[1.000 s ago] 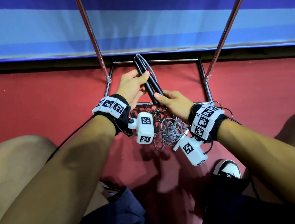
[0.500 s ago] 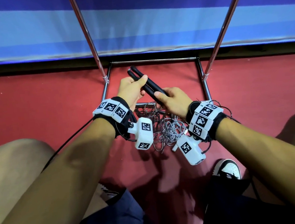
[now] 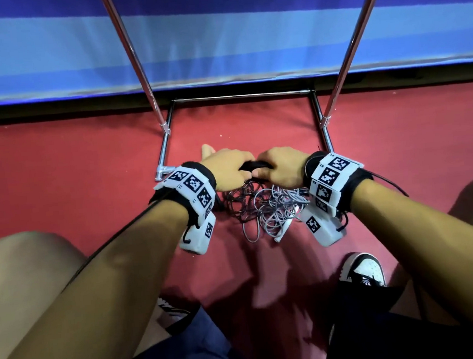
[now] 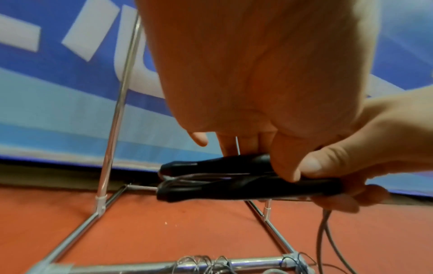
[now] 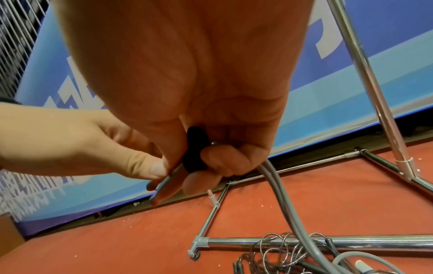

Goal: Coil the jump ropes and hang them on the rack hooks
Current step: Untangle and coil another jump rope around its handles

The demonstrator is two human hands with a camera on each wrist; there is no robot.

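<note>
The two black handles (image 4: 234, 178) of one jump rope are held side by side, low over the red floor (image 3: 85, 169), just beyond the near bar of the rack base (image 5: 328, 242). The right hand (image 3: 281, 166) is curled round them with grey cord (image 5: 279, 187) trailing from its grip; the left hand (image 3: 225, 168) pinches them by thumb and fingers. A tangled pile of ropes (image 3: 263, 208) lies over that bar. Coiling seems barely begun: next, the cord must be drawn free and looped evenly.
</note>
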